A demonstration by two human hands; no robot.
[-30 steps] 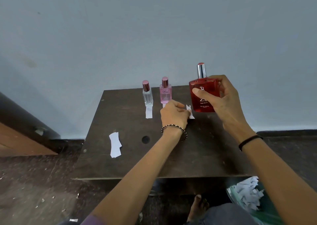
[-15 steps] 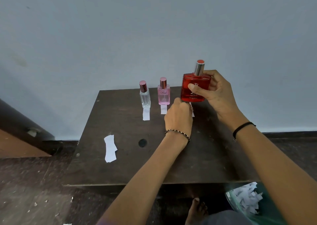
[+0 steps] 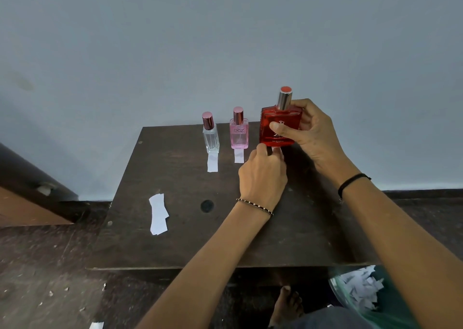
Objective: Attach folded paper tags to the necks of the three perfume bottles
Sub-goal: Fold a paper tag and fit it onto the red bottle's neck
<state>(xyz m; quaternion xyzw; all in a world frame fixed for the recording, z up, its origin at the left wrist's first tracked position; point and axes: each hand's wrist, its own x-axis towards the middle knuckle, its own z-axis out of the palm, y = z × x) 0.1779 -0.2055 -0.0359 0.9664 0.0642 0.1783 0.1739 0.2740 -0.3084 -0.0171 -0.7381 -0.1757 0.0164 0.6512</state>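
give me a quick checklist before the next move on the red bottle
1. Right hand grips red bottle, upright: ok.
2. Left hand pinches paper tag at the bottle's base: ok, though only a sliver shows.
3. Red bottle's neck tagged: not ok, bare.
4. Clear bottle and pink bottle upright on table: ok.
5. Their necks tagged: not ok, strips lie flat in front of them.
6. Spare strips lying on table: ok.
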